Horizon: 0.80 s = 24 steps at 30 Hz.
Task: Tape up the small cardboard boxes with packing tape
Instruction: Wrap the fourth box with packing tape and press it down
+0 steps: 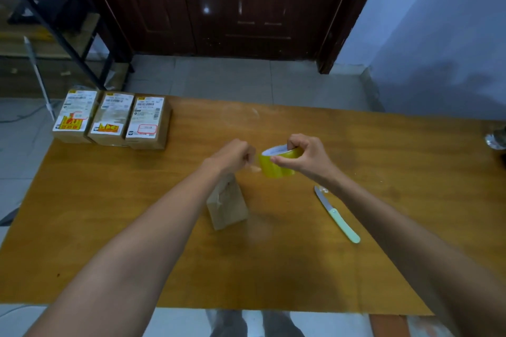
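Yellow tape: the roll of yellow packing tape with a white core [276, 161] is held above the wooden table [383, 227], between the two hands.
Right hand: the right hand [304, 156] grips the roll, fingers hooked through the core and thumb pressed on the outer face.
Left hand: the left hand [232, 156] is curled, fingertips pinching what looks like the free end of the tape just beside the roll; the frame is blurred there, so the strip itself is hard to make out.
Box in hand: the small plain brown cardboard box [228, 206] stands on the table below the left forearm, partly hidden by it, nothing touching it.
Risk, tape: the free end may tear or fold back on itself if pulled at an angle; a slack strip would likely stick to the fingers.
Risk, box: it sits unheld and looks light, so a strip pressed on one-handed could push it over or slide it.
Risk, knife: the small knife with a pale green handle [338, 216] lies just beside the right forearm, blade pointing away; a sweeping arm could knock it.
Around: three labelled cardboard boxes [112, 120] sit side by side at the far left corner, well apart from the work.
In the way: only the left forearm, which lies over the box.
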Motion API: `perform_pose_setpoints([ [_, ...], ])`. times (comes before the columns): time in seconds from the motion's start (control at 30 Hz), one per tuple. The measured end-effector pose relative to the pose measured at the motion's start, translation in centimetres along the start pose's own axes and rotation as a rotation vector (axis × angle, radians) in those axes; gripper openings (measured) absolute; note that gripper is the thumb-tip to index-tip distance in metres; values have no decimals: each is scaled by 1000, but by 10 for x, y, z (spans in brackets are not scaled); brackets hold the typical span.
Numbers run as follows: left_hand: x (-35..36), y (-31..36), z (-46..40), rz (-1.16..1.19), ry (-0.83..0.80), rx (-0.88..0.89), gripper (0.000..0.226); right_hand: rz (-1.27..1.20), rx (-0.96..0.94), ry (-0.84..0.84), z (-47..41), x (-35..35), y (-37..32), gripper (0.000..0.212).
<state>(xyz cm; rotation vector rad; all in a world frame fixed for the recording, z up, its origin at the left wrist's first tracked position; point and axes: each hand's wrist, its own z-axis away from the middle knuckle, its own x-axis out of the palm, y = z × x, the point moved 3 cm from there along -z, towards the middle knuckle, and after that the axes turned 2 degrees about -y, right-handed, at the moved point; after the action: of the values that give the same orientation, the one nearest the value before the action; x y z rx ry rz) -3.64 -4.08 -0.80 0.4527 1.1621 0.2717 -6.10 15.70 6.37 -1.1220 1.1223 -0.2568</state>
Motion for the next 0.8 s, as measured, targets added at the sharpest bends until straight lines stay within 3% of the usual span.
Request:
perform_pose_setpoints([
  [0.3,-13,-2,1,23,65,40,28,12,4,12,-2,-18,-5,54],
  [0.5,-67,27,-22,265,323,70,8,-99,40,206,-21,-67,-16,49],
  [0.67,-95,71,-32,213,118,93,35,-103,23,254,-16,-122,-32,46],
  [0.8,-80,86,-16,295,-76,57,34,-135,15,239,-1,-139,-38,51],
])
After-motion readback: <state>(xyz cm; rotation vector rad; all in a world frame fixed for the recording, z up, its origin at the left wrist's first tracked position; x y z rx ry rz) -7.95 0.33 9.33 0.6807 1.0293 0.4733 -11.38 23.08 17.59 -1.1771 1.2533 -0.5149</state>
